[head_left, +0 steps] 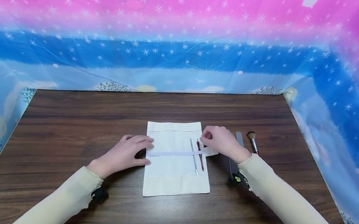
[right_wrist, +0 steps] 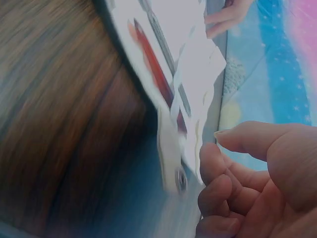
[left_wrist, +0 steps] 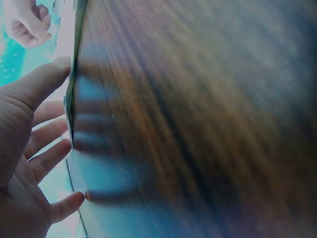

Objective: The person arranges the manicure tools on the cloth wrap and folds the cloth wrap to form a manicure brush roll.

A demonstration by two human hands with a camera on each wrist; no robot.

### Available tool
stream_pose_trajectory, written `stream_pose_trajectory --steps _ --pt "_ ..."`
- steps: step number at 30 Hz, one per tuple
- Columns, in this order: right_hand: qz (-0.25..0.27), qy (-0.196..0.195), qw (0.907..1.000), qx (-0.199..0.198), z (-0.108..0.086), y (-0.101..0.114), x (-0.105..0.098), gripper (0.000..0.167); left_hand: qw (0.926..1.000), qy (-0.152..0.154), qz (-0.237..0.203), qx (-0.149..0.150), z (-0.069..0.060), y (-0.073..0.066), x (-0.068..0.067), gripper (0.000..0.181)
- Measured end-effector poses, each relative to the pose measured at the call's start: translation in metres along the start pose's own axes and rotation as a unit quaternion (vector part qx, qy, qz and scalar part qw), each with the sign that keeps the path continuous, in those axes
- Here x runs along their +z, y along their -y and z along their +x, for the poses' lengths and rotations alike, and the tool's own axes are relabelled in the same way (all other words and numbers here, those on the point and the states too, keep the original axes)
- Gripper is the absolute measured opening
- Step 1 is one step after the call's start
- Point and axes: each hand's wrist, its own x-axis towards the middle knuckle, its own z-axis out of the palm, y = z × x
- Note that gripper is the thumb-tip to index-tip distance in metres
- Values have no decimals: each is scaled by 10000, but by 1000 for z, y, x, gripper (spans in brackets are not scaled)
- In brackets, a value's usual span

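Observation:
A white cloth tool pouch [head_left: 172,177] lies flat on the table, a pale elastic band [head_left: 170,153] across its middle. Under the band sit a slim silver metal tool [head_left: 195,161] with a knurled handle and a slim red tool [head_left: 200,158] at the right side. My left hand [head_left: 129,150] rests at the pouch's left edge, fingers spread and touching it. Beside the right edge, near the red tool's upper end, is my right hand [head_left: 220,140]. In the right wrist view its fingers bend loosely, and nothing shows between thumb and forefinger.
A strap [right_wrist: 170,153] with a metal snap [right_wrist: 181,179] sticks out from the pouch's right side. Farther right lie a grey flat file-like strip [head_left: 240,138] and a makeup brush [head_left: 253,140], both partly hidden by my right arm. Patterned cloth walls surround the brown wooden table [head_left: 83,116].

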Motion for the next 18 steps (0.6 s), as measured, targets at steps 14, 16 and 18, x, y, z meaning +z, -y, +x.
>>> stream_pose_trajectory --steps 14,16,18 --pt "-87 -455 9984 322 -28 -55 -37 18 9999 132 29 -88 1 -1 -2 55" --pt "-100 -486 9979 407 -32 -64 -43 20 9998 165 60 -109 2 -2 -3 56" --pt "-88 -503 9974 518 -36 -72 -48 21 9998 168 84 -121 2 -2 -3 56"
